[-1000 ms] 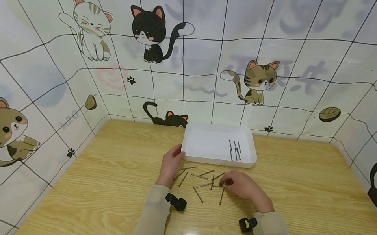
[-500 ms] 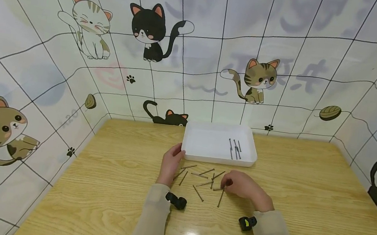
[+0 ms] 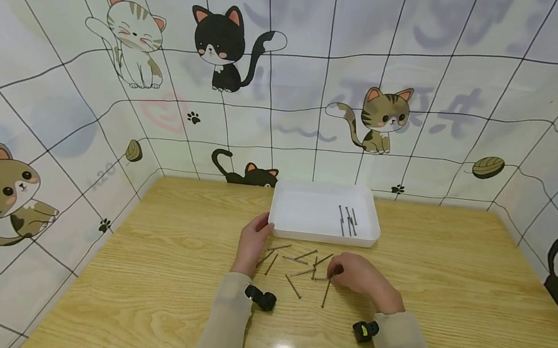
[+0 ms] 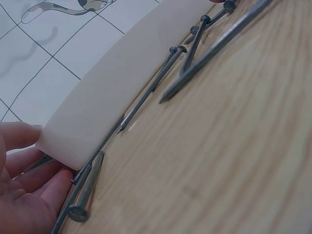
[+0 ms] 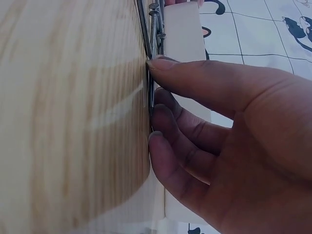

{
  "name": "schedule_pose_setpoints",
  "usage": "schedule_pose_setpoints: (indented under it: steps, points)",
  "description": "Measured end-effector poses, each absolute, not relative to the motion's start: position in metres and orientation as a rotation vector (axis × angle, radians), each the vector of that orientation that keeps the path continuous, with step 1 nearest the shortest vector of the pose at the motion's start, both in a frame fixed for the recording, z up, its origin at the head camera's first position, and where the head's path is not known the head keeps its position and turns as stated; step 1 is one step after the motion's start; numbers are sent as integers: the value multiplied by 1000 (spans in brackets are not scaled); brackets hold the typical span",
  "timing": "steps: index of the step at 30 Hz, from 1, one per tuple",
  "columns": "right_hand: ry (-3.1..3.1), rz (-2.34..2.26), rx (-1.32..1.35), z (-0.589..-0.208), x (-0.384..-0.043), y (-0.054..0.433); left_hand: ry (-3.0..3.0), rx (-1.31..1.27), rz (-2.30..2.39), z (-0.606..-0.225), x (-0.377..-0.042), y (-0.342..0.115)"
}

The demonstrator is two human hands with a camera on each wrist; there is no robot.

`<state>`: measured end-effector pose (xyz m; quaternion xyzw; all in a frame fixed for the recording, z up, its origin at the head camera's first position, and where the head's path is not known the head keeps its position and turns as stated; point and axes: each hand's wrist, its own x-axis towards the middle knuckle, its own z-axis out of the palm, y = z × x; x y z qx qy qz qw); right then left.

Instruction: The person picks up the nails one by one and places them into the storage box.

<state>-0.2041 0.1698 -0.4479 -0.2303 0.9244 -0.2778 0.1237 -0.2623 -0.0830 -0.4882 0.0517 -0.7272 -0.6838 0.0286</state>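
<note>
A white tray (image 3: 303, 209) stands at the back of the table, with several dark nails (image 3: 349, 221) lying in its right part. My left hand (image 3: 252, 244) holds the tray's near left corner, thumb and fingers at the corner in the left wrist view. In front of the tray, more loose nails (image 3: 292, 292) lie scattered between my hands. My right hand (image 3: 358, 272) is down at the right side of this group, thumb and curled fingers pinching a nail (image 5: 150, 92). Another nail (image 3: 326, 293) juts toward me from beneath its fingertips. The fingers hide part of the nails there.
The wooden table (image 3: 185, 244) is bounded by a wall covering (image 3: 312, 84) with a grid and cartoon cats behind and at both sides. Black wrist cameras (image 3: 261, 299) are strapped over beige sleeves. A light glare lies on the near table surface.
My right fingers shifted slightly over the nails, and the nails at their tips moved a little, one of them toward me. My left hand and the tray stayed in place.
</note>
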Motion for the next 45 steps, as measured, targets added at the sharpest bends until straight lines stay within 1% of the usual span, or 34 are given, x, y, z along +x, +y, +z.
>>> schedule_pose_setpoints:
  steps: [6,17,45]
  points:
    - [2707,-800,-660,-449,-204,168,-2246,156,-2108,-489,-263,-83]
    - [2718,-764,-527,-447,-204,163,-2240,145,-2116,-488,-262,-83]
    - [2793,-645,-507,-442,-198,158,-2237,112,-2096,-489,-261,-83]
